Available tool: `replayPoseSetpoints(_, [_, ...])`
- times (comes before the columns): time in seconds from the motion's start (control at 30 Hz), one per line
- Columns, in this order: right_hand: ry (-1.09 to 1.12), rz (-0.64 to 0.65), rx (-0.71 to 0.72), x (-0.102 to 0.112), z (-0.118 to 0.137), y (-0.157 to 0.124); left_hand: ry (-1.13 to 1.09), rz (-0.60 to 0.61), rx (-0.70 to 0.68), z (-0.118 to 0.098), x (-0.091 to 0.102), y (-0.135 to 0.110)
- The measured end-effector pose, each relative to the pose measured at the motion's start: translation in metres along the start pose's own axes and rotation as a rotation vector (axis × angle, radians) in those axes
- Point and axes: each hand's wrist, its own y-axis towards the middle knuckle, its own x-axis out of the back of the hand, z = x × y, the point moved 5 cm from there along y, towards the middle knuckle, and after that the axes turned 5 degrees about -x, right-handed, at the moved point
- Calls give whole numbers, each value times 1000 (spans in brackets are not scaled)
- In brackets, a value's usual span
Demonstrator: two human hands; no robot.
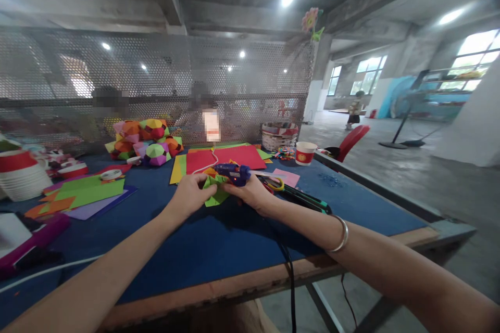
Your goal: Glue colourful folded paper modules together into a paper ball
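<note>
Over the middle of the blue table, my left hand (190, 192) is closed, thumb and fingers pinching a folded piece of bright green paper (216, 195). My right hand (255, 195) is wrapped round a dark blue hot glue gun (234, 173). A clear glue stick (267, 174) sticks out of the gun's back end toward the right, and a small orange-red light glows on its body. The gun's front lies just above the green paper; whether its nozzle touches the paper I cannot tell. Fingers of the right hand reach the paper's right edge.
Red paper sheets (230, 158) lie behind my hands. Scissors with yellow handles (276, 184) and a black-green tool (308, 199) lie right. Farther back are a paper cup (305, 154), a woven basket (279, 137) and folded-paper balls (156, 153). Stacked cups (23, 177) stand left. A black cable (292, 281) hangs over the front edge.
</note>
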Motion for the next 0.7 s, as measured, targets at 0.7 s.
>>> replayPoseSetpoints(0.7, [14,-14,-15,1,7,-3,61,-49,-34,-6,-2,-2])
